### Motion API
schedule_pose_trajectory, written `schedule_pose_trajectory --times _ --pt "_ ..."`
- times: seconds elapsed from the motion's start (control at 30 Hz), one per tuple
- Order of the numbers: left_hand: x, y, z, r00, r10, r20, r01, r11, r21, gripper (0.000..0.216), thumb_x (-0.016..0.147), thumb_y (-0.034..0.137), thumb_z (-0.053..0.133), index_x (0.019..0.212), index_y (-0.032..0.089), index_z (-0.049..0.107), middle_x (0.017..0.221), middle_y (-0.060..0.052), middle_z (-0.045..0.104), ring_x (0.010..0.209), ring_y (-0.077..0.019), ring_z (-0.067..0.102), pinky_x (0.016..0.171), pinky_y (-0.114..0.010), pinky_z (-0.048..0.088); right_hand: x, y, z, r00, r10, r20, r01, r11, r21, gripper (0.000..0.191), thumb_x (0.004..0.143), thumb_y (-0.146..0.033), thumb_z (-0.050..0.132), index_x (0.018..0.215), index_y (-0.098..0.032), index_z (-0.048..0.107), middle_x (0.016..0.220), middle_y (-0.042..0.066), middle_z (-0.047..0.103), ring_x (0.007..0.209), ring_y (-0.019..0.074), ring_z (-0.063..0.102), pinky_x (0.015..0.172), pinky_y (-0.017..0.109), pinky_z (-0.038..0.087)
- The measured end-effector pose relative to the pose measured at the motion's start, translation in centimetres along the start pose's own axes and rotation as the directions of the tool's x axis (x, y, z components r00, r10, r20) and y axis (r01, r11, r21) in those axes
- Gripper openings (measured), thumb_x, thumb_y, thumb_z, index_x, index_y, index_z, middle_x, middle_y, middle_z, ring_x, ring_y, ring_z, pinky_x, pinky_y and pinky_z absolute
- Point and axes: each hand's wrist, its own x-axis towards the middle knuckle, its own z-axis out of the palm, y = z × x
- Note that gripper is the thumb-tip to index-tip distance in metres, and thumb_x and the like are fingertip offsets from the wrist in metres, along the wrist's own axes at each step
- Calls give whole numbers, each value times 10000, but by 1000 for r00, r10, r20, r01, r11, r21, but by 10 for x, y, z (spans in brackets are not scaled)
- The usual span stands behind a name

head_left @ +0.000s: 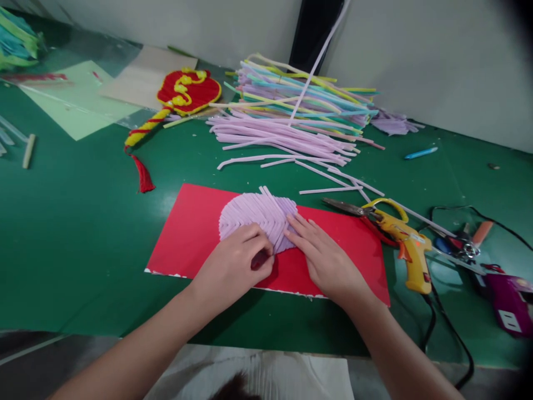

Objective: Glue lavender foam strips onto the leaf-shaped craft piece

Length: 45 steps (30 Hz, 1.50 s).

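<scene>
A rounded fan-shaped piece covered in lilac pipe cleaners (252, 210), laid in a chevron pattern, rests on a red sheet of card (187, 228). My left hand (235, 258) is at its lower edge, with curled fingers and thumb pinching near the bottom end of a lilac pipe cleaner (270, 201); the fingertips are partly hidden. That strip's upper end, beside another, sticks out past the top edge. My right hand (325, 253) lies over the right side of the piece, fingers stretched out flat and pressing on the strips.
Behind lies a pile of lilac pipe cleaners (275, 135) and a multicoloured bundle (300, 91). A red and yellow fan with a tassel (189, 91) is at back left. Scissors (345, 207) and a yellow glue gun (410, 250) lie right, near a purple device (510, 303).
</scene>
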Motion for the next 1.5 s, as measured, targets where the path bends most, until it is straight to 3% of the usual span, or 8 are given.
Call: schedule_pose_trajectory --times 0.67,0.8,1.17,1.5 --pt "0 -9 -4 995 73 71 -70 997 -38 56 822 136 551 820 190 536 874 -3 559 813 -135 537 723 -262 451 -2 -1 2 999 -34 -9 34 999 -15 660 781 59 296 1379 -186 432 1435 62 444 1380 184 317 1132 475 324" --pt "0 -11 -2 1000 7 25 -4 996 -90 144 775 122 582 868 200 504 834 14 566 737 -126 529 652 -251 437 -3 3 6 997 -60 -49 61 998 8 625 785 47 304 1334 -184 492 1411 74 474 1362 191 352 1120 483 335" --pt "-9 -22 6 990 126 -59 -133 982 -135 171 777 138 550 932 203 521 873 -2 567 775 -132 539 693 -259 450 -6 4 9 985 -137 -109 132 990 -57 624 759 49 312 1298 -165 542 1369 52 518 1342 191 386 1107 428 371" --pt "-9 -21 5 988 139 -69 -150 972 -181 171 733 124 544 889 192 553 814 5 561 741 -127 544 674 -247 448 -6 6 13 986 -120 -119 115 992 -47 612 753 30 340 1274 -195 569 1356 54 527 1309 188 434 1099 427 382"
